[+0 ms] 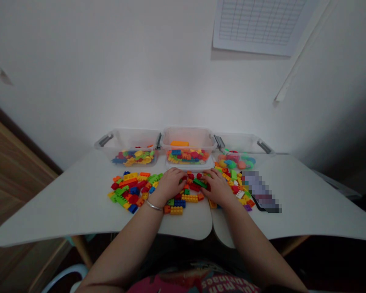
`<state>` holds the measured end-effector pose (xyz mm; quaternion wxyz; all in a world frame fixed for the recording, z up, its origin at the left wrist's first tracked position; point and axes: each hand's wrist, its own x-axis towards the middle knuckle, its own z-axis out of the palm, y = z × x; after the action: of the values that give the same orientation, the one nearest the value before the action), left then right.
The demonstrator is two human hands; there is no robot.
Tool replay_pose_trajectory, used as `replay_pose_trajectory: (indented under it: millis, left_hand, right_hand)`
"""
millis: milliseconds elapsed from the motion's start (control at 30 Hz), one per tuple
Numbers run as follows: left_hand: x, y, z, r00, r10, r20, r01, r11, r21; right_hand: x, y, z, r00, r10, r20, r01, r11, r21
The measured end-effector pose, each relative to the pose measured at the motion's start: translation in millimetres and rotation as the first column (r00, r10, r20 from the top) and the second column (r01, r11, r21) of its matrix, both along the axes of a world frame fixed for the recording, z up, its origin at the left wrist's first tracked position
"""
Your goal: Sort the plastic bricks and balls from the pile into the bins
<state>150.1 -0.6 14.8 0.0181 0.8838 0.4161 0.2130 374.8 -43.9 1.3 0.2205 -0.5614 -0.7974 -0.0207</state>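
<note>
- L hand [171, 184] + R hand [218, 186]: fingers bent over the bricks [189, 198], can't tell if gripping
- long green brick [199, 183] by R fingertips
- bricks: studded, red/yellow/blue/orange/green, loose mid white tables [67, 203], back from front edge
- 3 clear tubs [187, 137] w/ more pcs, back edge

I see smooth plastic in the multicoloured studded bricks [190, 198], glossy plastic in the clear rectangular bins [187, 137], a smooth white worktop [79, 195], a shiny silvery metal bangle [154, 206], and grained brown wood panelling [6, 162].
</note>
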Motion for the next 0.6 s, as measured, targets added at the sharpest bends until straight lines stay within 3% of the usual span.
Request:
replay_pose_trajectory:
  millis: [200,400,600]
  left_hand:
    - [-0.2,-0.5,1.4,1.000,-0.009,0.003,0.009,1.000,-0.018]
    - [-0.6,0.3,0.9,1.000,-0.011,-0.002,0.011,1.000,-0.023]
    - [-0.4,0.9,0.3,1.000,-0.008,-0.001,0.008,1.000,-0.026]
  right_hand:
    - [-2.4,2.9,-4.9,0.998,-0.045,-0.042,0.048,0.996,0.070]
    - [-5.3,1.8,2.1,0.988,-0.039,-0.147,0.056,0.992,0.114]
    - [-3.1,0.2,7.0,0.938,-0.185,-0.294,0.260,0.935,0.242]
